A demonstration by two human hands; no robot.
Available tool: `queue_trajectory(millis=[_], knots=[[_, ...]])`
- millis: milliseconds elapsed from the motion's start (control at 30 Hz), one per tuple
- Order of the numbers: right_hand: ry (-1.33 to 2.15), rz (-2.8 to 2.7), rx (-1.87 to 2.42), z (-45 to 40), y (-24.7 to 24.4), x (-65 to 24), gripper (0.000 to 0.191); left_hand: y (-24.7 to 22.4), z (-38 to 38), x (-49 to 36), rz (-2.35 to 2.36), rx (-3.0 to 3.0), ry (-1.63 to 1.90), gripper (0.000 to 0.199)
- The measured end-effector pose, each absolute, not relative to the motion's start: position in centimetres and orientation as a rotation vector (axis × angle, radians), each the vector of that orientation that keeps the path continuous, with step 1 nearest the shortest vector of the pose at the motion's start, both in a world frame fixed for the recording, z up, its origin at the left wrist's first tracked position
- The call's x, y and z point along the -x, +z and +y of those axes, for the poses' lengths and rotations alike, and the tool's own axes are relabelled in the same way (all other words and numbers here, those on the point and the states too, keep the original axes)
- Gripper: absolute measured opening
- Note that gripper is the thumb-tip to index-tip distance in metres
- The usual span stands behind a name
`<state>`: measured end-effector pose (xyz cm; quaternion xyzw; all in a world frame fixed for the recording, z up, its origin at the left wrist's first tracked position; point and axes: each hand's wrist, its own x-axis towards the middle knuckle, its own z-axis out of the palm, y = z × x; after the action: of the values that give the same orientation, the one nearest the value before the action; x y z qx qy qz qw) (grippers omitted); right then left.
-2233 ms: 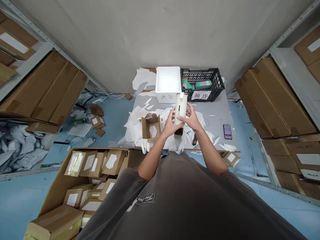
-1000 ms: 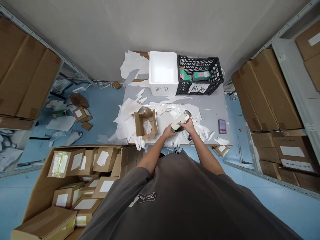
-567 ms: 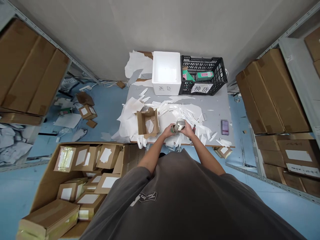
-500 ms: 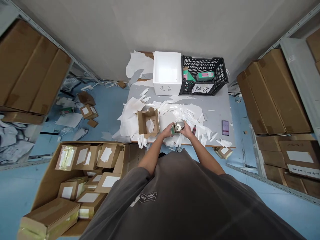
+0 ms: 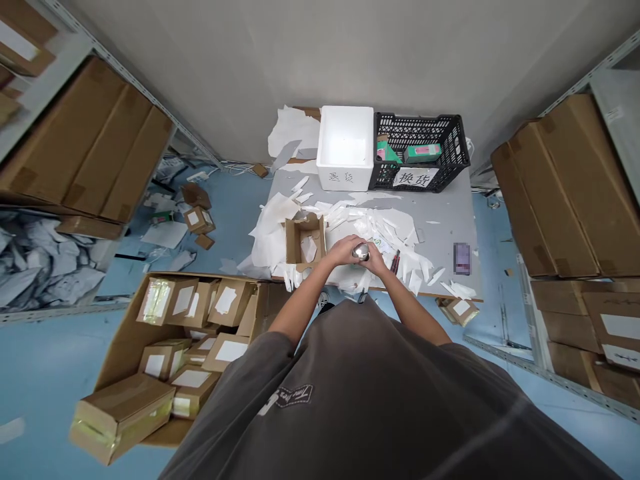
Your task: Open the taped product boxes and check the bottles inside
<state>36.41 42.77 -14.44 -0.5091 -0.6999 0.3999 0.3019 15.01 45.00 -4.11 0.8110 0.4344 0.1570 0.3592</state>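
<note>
Above the front part of the grey table [image 5: 445,213], a shiny silver round-topped object [image 5: 361,251] is between my two hands. My left hand [image 5: 345,251] wraps its left side, fingers closed over it. My right hand [image 5: 374,259] grips its right side. A little green shows just under the hands, too small to make out. Left of my hands stands an open cardboard box [image 5: 305,241] with a piece of white paper inside. Torn white paper [image 5: 395,227] lies around and behind the hands, with a red and black tool [image 5: 395,262] to the right.
A white foam box [image 5: 345,147] and a black crate [image 5: 420,153] holding green boxes stand at the table's back. A phone [image 5: 462,259] lies at the right. A large carton [image 5: 111,353] of taped parcels is at lower left. Shelves with cartons [image 5: 580,193] flank both sides.
My left hand has moved from low on the object's left up around its top. The object now shows mostly its rounded silver end. The whole view has shifted slightly, scenery moving right.
</note>
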Motion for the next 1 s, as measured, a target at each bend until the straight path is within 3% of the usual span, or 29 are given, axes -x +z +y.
queue_trajectory(millis=[167, 300, 433, 600, 733, 900, 1000], knots=[[1.120, -1.858, 1.330, 42.3, -15.2, -37.1, 0.088, -6.0, 42.4, -17.0, 1.476, -1.951, 0.464, 0.067], [1.130, -1.851, 1.309, 41.7, -15.6, -37.5, 0.086, -7.2, 40.8, -18.8, 1.759, -1.811, 0.419, 0.061], [1.138, -1.809, 1.349, 41.0, -15.8, -37.8, 0.084, -8.6, 40.1, -18.0, 1.656, -1.819, 0.527, 0.062], [1.198, -1.760, 1.401, 40.6, -15.7, -37.8, 0.086, -11.4, 40.4, -15.2, 1.733, -1.309, 0.839, 0.038], [1.216, -1.762, 1.423, 40.7, -15.1, -37.7, 0.086, -13.4, 40.6, -15.3, 1.612, -1.037, 0.697, 0.044], [1.214, -1.774, 1.436, 40.9, -14.4, -37.9, 0.088, -14.8, 40.9, -16.5, 1.440, -0.953, 0.729, 0.071], [1.160, -1.686, 1.521, 40.4, -14.6, -38.1, 0.094, -15.1, 41.3, -16.6, 1.462, -0.881, 0.716, 0.076]])
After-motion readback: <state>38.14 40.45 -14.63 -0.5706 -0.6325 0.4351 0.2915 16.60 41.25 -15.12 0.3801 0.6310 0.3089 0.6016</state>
